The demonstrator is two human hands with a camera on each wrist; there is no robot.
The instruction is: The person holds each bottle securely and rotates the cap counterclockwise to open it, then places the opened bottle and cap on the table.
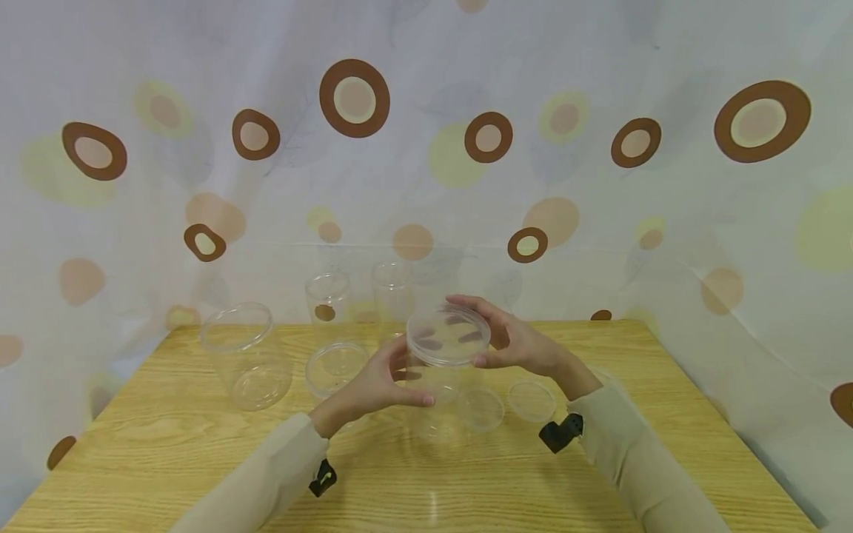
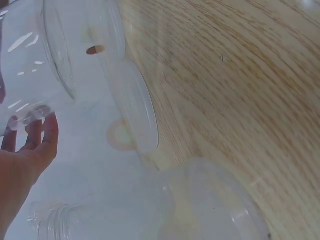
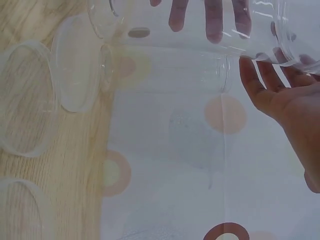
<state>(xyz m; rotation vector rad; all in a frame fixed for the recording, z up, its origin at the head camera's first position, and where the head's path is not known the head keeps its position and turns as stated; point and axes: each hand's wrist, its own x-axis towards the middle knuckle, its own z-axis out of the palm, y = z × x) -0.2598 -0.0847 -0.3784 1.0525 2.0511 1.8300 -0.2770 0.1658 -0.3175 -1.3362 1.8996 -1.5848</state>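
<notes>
Both hands are at one clear plastic jar (image 1: 436, 416), upright over the table. My left hand (image 1: 380, 383) grips its side, with the thumb across the front and the fingers behind. At the top, my right hand (image 1: 526, 344) holds the round clear lid (image 1: 443, 337) by its rim, thumb in front and fingers at the far side. Seen from the right wrist, left-hand fingers (image 3: 214, 25) show through the jar wall (image 3: 170, 42), and the right hand (image 3: 300, 107) reaches the lid end. From the left wrist, the right hand (image 2: 30, 155) appears beyond the jar (image 2: 30, 55).
A wide open jar (image 1: 243, 359) stands at the left, and another (image 1: 336, 369) beside my left hand. Two narrower jars (image 1: 329, 303) (image 1: 393, 292) are at the back. Flat clear lids (image 1: 532, 400) (image 1: 481, 409) lie right of the held jar. A patterned cloth (image 1: 426, 185) hangs behind the wooden table (image 1: 500, 488).
</notes>
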